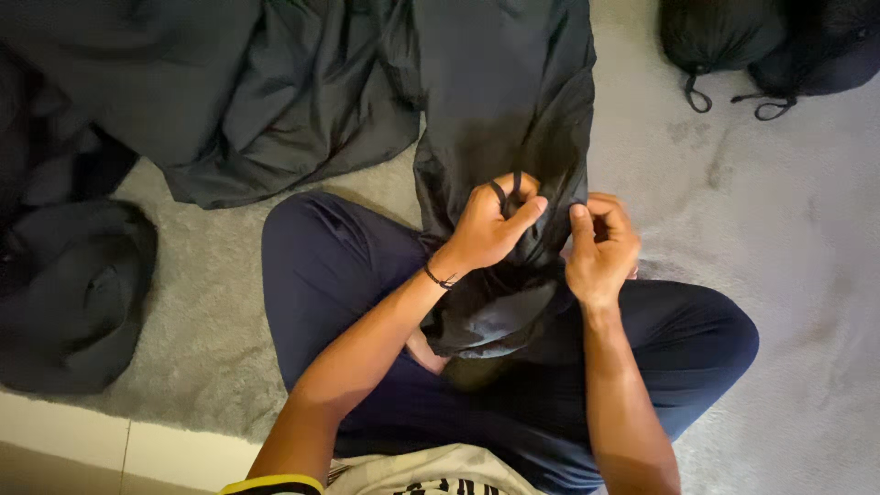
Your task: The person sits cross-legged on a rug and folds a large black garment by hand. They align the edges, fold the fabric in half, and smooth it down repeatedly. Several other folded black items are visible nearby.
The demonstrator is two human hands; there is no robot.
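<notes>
Seated cross-legged, our left hand [490,229] pinches the drawstring [507,191] of a black fabric sack [500,101] over our lap; our right hand [600,247] grips its mouth alongside, which looks gathered but not yet cinched; tied sacks [765,41] lie beyond our right hand

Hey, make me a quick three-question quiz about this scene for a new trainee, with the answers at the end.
1. True or false: the left hand pinches a thin black cord loop.
2. What does the right hand grip?
3. Where do the two stuffed black drawstring bags lie: A, on the lap; B, top right on the grey carpet; C, by the left knee?

Key: 1 true. 2 the edge of the black fabric bag. 3 B.
</notes>
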